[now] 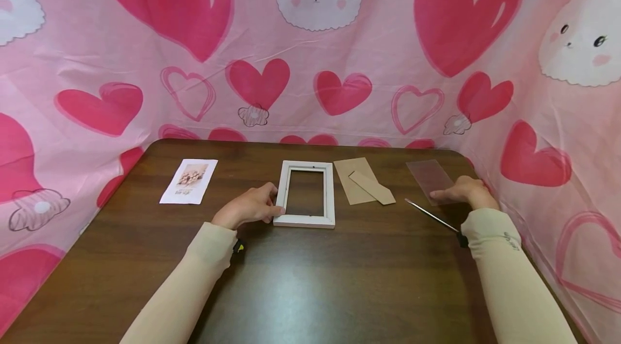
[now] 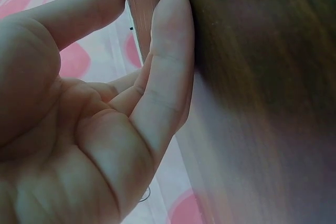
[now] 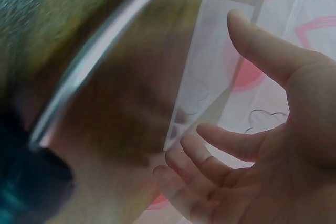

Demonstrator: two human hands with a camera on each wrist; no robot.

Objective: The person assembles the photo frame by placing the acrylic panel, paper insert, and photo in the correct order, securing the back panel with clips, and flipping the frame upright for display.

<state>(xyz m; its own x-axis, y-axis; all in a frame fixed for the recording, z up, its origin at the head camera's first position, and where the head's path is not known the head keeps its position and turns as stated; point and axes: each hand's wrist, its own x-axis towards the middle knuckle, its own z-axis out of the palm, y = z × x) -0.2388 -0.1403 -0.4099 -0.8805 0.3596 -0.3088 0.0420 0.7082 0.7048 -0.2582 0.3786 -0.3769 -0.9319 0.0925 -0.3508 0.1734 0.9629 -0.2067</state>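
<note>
My left hand (image 1: 252, 204) holds the lower left side of a white picture frame (image 1: 328, 195) lying on the table. In the left wrist view, the thumb meets the frame's edge (image 2: 149, 3) and a fingertip lies against its side. On the right, my right hand (image 1: 461, 191) is at a thin clear sheet (image 1: 427, 174), its thumb over the sheet's near right part. The right wrist view shows that hand (image 3: 252, 145) with fingers loosely spread around the end of the clear sheet (image 3: 197, 72), not closed on it.
A screwdriver (image 1: 434, 216) with a black handle lies beside the right wrist. Between frame and sheet is a brown backing board (image 1: 356, 187) with a stand leg (image 1: 375, 188) across it. A white printed picture (image 1: 174, 192) lies at left. Patterned pink cloth surrounds the table's back and sides.
</note>
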